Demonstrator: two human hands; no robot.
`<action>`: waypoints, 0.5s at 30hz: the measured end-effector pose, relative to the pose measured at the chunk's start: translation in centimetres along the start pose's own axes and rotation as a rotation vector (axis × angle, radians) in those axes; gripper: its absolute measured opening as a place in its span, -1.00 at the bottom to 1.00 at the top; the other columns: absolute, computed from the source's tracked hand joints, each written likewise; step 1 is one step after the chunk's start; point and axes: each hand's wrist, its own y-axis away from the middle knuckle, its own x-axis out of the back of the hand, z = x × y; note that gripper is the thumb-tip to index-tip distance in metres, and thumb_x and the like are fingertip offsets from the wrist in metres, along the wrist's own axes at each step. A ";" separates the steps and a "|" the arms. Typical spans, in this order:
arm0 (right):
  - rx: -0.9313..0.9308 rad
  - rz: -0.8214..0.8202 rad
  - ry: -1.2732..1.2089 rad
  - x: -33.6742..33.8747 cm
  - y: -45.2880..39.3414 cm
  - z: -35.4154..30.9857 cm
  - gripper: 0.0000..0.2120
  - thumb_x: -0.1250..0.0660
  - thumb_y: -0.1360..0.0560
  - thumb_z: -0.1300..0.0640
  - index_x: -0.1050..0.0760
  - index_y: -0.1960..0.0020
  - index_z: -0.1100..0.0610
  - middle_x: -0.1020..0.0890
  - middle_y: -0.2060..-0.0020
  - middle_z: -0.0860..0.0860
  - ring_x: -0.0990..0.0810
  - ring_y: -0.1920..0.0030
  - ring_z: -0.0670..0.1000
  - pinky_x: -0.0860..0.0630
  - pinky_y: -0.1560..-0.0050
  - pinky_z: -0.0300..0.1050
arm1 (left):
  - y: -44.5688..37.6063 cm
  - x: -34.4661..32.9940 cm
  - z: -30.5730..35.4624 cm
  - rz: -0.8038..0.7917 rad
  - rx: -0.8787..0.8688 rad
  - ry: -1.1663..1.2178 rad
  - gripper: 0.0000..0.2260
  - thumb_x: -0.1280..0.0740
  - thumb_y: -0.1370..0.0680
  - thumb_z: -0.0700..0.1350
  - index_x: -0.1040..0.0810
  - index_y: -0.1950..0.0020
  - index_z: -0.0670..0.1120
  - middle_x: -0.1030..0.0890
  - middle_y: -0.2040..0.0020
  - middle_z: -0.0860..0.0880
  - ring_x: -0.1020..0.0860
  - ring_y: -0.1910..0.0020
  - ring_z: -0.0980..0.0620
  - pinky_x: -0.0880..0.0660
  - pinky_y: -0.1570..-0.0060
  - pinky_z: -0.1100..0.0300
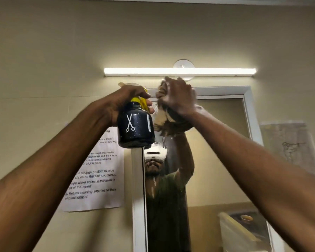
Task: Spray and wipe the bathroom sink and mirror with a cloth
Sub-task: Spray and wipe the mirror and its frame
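Left hand: the left hand is wrapped round the neck of the spray bottle, fingers curled at the yellow trigger, bottle held upright beside the mirror's top-left corner.
Right hand: the right hand presses a bunched brown cloth against the upper left of the mirror, fingers clenched into the fabric.
Sink: not in view.
Risk, streaking: droplets and runs show on the glass below the cloth; in this inspector's judgement they may dry as streaks if left unwiped.
Risk, fixture: the cloth works just beneath the light bar; an overreaching stroke could wet it.
Risk, paper: overspray could soak the instruction sheet beside the frame.
Risk, grip: a wet bottle held overhead could slip.
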 end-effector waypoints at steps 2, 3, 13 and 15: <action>-0.083 0.010 0.019 1.3 0.7 3.0 -0.52 -0.35 -0.46 -0.09 -0.38 -0.31 0.05 -0.54 -0.13 0.16 -0.54 -0.09 0.19 -0.53 -0.04 0.13 | -0.2 -0.6 -0.1 -0.017 0.013 0.014 -0.87 -0.31 -0.51 -0.17 -0.51 -0.03 -0.17 -0.63 0.20 -0.08 -0.66 0.38 0.01 -0.61 0.21 0.17; -0.128 0.013 0.028 2.2 1.0 4.5 -0.53 -0.37 -0.45 -0.08 -0.39 -0.28 0.06 -0.55 -0.12 0.16 -0.55 -0.09 0.20 -0.53 -0.04 0.13 | -0.3 -0.9 -0.1 -0.023 0.018 0.017 -0.84 -0.32 -0.51 -0.16 -0.51 -0.06 -0.18 -0.63 0.18 -0.09 -0.66 0.36 0.01 -0.60 0.14 0.13; -0.226 0.065 0.040 4.7 0.9 8.2 -0.62 -0.45 -0.40 0.01 -0.47 -0.15 0.10 -0.61 -0.03 0.16 -0.57 -0.03 0.19 -0.46 0.08 -0.05 | -1.2 -3.5 0.1 0.042 0.036 -0.024 -0.88 -0.29 -0.47 -0.17 -0.46 0.04 -0.18 -0.55 0.23 -0.08 -0.56 0.21 -0.04 -0.53 0.00 0.12; -0.181 0.059 0.027 4.3 0.3 6.9 -0.63 -0.43 -0.42 0.02 -0.46 -0.17 0.10 -0.58 -0.03 0.15 -0.57 -0.03 0.17 -0.42 0.10 -0.07 | -1.4 -4.8 0.5 0.089 0.019 -0.031 -0.92 -0.27 -0.49 -0.18 -0.45 0.07 -0.18 -0.53 0.27 -0.07 -0.51 0.32 0.02 -0.51 0.19 0.20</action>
